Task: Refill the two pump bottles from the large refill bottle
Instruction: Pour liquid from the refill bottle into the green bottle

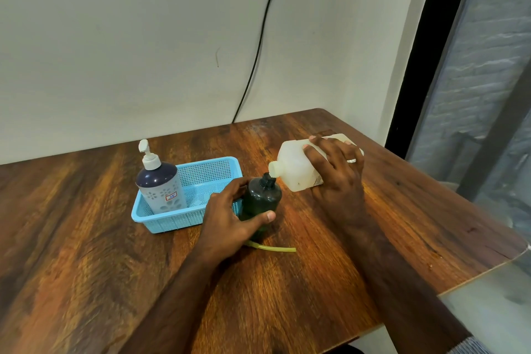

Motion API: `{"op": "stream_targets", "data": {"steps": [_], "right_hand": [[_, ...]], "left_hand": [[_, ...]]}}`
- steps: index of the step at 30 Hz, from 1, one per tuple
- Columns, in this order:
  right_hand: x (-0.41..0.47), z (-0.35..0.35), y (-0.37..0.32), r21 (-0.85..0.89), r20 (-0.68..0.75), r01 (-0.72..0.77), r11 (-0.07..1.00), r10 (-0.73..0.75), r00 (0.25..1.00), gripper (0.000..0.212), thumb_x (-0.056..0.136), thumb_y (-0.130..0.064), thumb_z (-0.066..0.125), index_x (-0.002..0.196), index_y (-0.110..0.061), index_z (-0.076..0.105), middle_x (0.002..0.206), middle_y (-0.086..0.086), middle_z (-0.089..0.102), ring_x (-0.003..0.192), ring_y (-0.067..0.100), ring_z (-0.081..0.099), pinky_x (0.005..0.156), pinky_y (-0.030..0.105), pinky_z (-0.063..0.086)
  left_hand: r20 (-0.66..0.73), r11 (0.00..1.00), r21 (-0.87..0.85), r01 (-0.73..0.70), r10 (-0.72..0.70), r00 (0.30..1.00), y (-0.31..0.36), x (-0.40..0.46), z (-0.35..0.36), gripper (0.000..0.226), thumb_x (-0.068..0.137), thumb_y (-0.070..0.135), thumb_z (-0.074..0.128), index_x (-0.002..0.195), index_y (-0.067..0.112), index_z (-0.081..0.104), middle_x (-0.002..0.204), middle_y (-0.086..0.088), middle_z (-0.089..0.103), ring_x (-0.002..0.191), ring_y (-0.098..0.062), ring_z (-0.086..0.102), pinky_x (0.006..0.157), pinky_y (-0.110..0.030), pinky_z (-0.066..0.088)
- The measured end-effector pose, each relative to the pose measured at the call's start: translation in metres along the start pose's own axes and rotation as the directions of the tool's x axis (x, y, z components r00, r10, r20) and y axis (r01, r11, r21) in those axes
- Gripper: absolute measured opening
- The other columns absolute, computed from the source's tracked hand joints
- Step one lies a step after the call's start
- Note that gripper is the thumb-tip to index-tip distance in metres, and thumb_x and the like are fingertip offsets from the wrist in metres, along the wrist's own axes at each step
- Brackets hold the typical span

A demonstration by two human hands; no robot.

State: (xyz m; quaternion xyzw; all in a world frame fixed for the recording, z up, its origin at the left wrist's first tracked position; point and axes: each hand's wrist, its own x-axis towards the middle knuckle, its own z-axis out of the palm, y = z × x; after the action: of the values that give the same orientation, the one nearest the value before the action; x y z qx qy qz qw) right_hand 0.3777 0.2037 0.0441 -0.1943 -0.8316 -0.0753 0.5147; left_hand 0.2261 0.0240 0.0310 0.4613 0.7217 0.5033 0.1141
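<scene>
My right hand [336,169] grips the large white refill bottle [296,167], tipped on its side with its open mouth right at the neck of the dark green bottle [260,198]. That green bottle stands upright on the wooden table with its pump off, and my left hand [230,215] holds it around the body. A yellowish pump tube [273,248] lies on the table just in front of it, partly hidden under my left hand. The second pump bottle [161,184], dark blue and grey with a white pump, stands in a light blue basket [172,223].
The wooden table [115,267] meets a white wall at the back, where a black cable [258,46] hangs down. Its right edge runs diagonally beside a dark window frame [425,52]. The blue basket sits directly left of the green bottle.
</scene>
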Motion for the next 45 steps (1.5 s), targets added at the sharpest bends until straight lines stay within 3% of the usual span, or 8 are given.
{"op": "stream_targets", "data": {"steps": [7, 13, 28, 39, 45], "right_hand": [[0.0005, -0.0003, -0.0002, 0.001, 0.007, 0.007, 1.0, -0.008, 1.0, 0.085, 0.065, -0.021, 0.093, 0.135, -0.021, 0.046, 0.138, 0.017, 0.058, 0.13, 0.031, 0.041, 0.112, 0.04, 0.02], [0.0012, -0.0006, -0.0018, -0.001, 0.002, 0.038, 0.999, -0.038, 0.999, 0.075, 0.07, -0.027, 0.087, 0.134, -0.019, 0.047, 0.137, 0.019, 0.059, 0.129, 0.032, 0.04, 0.11, 0.041, 0.021], [0.0015, 0.0006, -0.0023, -0.011, -0.009, 0.021, 1.0, -0.021, 1.0, 0.085, 0.062, -0.021, 0.094, 0.134, -0.019, 0.047, 0.136, 0.018, 0.06, 0.128, 0.031, 0.04, 0.109, 0.041, 0.023], [0.0017, 0.0025, -0.0023, -0.001, 0.006, 0.008, 1.0, -0.008, 1.0, 0.083, 0.065, -0.02, 0.092, 0.134, -0.02, 0.046, 0.138, 0.016, 0.059, 0.13, 0.031, 0.042, 0.115, 0.035, 0.011], [0.001, 0.0026, -0.0009, 0.0, 0.021, -0.022, 1.0, 0.022, 1.0, 0.083, 0.067, -0.021, 0.092, 0.136, -0.022, 0.046, 0.141, 0.015, 0.057, 0.132, 0.03, 0.042, 0.119, 0.031, 0.007]], "left_hand": [[-0.01, 1.0, 0.013, 0.013, -0.013, 1.0, 0.0008, 0.0004, 0.0009, 0.082, 0.054, 0.072, 0.077, 0.129, 0.048, 0.053, 0.132, 0.017, 0.061, 0.125, -0.007, 0.053, 0.109, -0.049, 0.044], [-0.004, 1.0, 0.019, 0.006, -0.006, 1.0, 0.0018, -0.0008, 0.0001, 0.079, 0.057, 0.07, 0.076, 0.129, 0.047, 0.052, 0.132, 0.017, 0.061, 0.124, -0.005, 0.053, 0.109, -0.045, 0.045], [-0.013, 1.0, -0.001, 0.013, -0.013, 1.0, 0.0039, -0.0008, 0.0011, 0.079, 0.057, 0.067, 0.078, 0.129, 0.045, 0.054, 0.132, 0.016, 0.061, 0.125, -0.005, 0.053, 0.109, -0.045, 0.045], [-0.005, 1.0, -0.019, 0.018, -0.018, 1.0, 0.0035, -0.0006, 0.0, 0.084, 0.056, 0.07, 0.077, 0.132, 0.042, 0.055, 0.132, 0.017, 0.062, 0.126, -0.005, 0.054, 0.109, -0.049, 0.045], [-0.004, 1.0, -0.012, 0.005, -0.005, 1.0, 0.0045, -0.0011, -0.0006, 0.084, 0.056, 0.069, 0.076, 0.132, 0.039, 0.056, 0.13, 0.018, 0.063, 0.124, -0.002, 0.054, 0.109, -0.042, 0.045]]}}
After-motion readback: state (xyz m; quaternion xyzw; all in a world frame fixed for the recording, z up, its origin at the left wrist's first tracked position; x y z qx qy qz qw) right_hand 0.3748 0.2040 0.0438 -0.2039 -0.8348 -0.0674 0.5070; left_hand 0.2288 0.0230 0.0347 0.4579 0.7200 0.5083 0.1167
